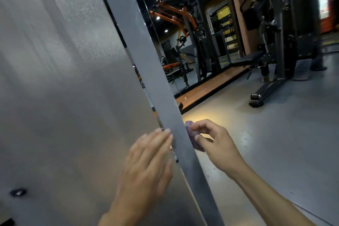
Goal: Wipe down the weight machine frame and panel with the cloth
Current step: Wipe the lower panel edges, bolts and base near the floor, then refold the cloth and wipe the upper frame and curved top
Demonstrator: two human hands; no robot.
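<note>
A wide grey panel (69,82) of the weight machine fills the left of the view. Along its right edge runs a grey frame upright (146,57), slanting from top centre to bottom right. My left hand (148,161) lies flat on the panel with straight fingers, the fingertips touching the upright's left edge. My right hand (214,139) pinches a small purple cloth (190,134) and holds it against the right side of the upright. Most of the cloth is hidden by the fingers and the upright.
A bolt head (18,192) sits low on the panel at the left. Grey gym floor (266,143) lies to the right. Behind stand a wall mirror (183,42), a wooden strip (211,86) and a black bench machine (271,60).
</note>
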